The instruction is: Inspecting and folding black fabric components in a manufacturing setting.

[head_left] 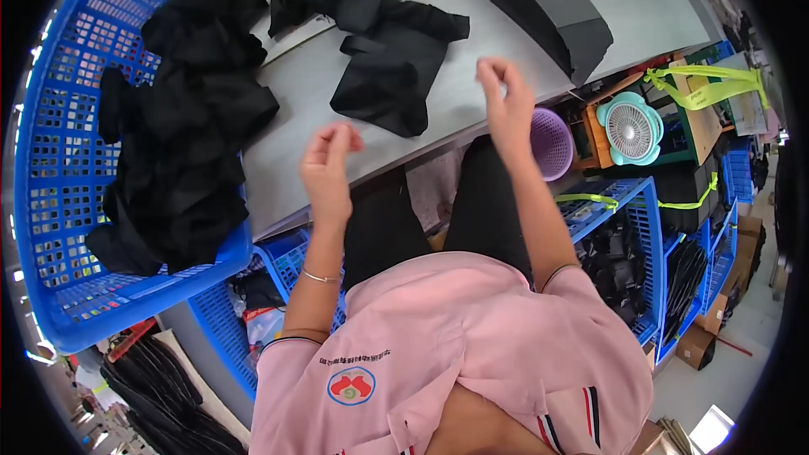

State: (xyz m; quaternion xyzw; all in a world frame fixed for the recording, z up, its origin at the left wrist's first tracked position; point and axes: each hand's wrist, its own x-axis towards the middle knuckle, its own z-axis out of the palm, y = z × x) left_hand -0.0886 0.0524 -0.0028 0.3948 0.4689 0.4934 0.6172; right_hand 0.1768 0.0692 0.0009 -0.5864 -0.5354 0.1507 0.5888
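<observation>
Overhead, both hands (327, 170) (504, 101) pinch fingertips together on nothing, black cloth (389, 67) lying just beyond them.

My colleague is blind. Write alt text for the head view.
Both hands, left hand and right hand, hover with pinched fingers above a grey table near black cloth. A blue basket holds more black cloth.

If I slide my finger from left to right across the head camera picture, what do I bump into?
Blue plastic basket full of black cloth → left hand → black cloth piece on the grey table → right hand → purple basket → small teal fan.
</observation>
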